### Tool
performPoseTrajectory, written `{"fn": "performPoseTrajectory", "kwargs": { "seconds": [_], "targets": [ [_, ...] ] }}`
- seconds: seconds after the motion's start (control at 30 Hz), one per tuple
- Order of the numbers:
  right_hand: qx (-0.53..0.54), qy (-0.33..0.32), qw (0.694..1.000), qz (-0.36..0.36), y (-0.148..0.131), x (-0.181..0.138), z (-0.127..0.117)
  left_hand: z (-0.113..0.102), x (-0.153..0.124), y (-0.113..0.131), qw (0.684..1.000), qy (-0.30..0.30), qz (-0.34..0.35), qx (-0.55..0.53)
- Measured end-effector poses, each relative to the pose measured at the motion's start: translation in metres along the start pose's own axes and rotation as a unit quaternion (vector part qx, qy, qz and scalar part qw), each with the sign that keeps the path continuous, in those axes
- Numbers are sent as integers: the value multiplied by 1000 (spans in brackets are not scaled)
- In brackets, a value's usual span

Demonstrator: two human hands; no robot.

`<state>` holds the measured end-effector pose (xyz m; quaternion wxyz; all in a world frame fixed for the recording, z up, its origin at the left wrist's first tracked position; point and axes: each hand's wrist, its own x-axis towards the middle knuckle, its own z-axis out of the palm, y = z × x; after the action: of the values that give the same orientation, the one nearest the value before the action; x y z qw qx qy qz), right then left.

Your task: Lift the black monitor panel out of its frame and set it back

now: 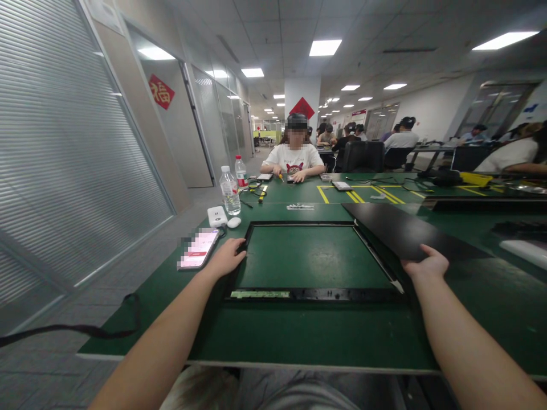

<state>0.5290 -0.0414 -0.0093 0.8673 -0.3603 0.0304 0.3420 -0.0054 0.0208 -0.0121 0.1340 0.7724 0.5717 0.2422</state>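
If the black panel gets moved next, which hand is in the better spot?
Probably the right hand: it holds the panel, thumb on top. The left hand is at the left side of the frame, farther from the panel.

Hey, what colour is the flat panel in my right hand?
The flat panel is black, with a soft sheen; the head view shows it best.
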Motion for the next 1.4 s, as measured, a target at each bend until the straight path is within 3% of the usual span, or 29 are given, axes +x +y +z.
{"fn": "performPoseTrajectory", "kwargs": {
  "seconds": [0.47, 0.7, 0.8, 0.93, 1.1, 1.2, 1.3, 1.4],
  "targets": [
    [-9, 18, 1000, -22, -3, -29, 22, 2, 0, 1, 999, 40, -7, -33],
    [17, -96, 995, -15, 1, -58, 33, 0, 2, 3, 996, 79, -2, -45],
    [15, -114, 993, 1, 0, -62, 33, -1, 1, 8, 990, 91, -30, -107],
    [-5, -128, 991, 27, 1, -59, 30, 2, 0, 18, 959, 100, -69, -258],
    [-61, -169, 981, 73, 4, -56, 25, 2, -1, 30, 866, 58, -123, -482],
    [-126, -166, 972, 106, 4, -57, 23, -3, -3, 33, 824, 21, -146, -547],
    [-189, -149, 964, 116, 6, -56, 20, -8, -4, 34, 810, -13, -160, -564],
    [-247, -178, 946, 109, 9, -55, 18, -8, -3, 30, 820, -28, -167, -547]
  ]
}}
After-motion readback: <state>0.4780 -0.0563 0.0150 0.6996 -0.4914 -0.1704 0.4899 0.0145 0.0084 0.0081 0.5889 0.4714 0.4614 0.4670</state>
